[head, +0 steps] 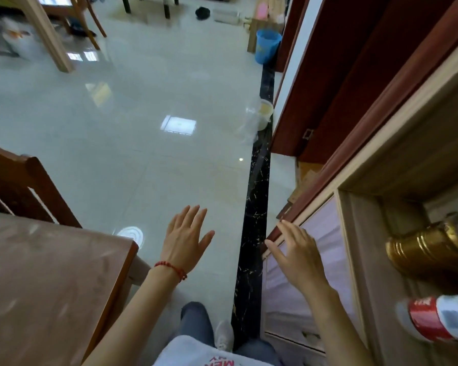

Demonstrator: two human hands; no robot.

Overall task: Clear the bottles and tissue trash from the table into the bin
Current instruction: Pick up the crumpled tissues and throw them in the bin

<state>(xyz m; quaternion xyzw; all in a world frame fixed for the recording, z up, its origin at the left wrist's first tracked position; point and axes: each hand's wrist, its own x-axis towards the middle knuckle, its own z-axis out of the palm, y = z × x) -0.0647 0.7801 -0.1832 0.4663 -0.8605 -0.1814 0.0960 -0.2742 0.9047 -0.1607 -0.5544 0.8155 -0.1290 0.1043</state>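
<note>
Nearest the camera: grey trousers and a pale shoe (224,335) on the glossy tiled floor (132,143), beside a black marble strip (257,196). The left hand (184,240) is held out over the floor, fingers spread, holding nothing; a red bracelet (171,268) circles its wrist. The right hand (298,256) is likewise spread and empty, raised in front of a cabinet (325,233) with pale panels; contact with the cabinet cannot be confirmed. The two hands are apart from each other.

At left, the corner of the bench (45,281) shows a bare brown top, with a dark wooden chair (24,186) just beyond it. At far right, close and blurred, a gold cap (428,249) and a red-and-white label (431,320).

Further along the strip, a clear container (259,114) stands on the floor. The bin (267,46), blue, stands well away by the far wall. A second chair (87,19) shows at the top left.
</note>
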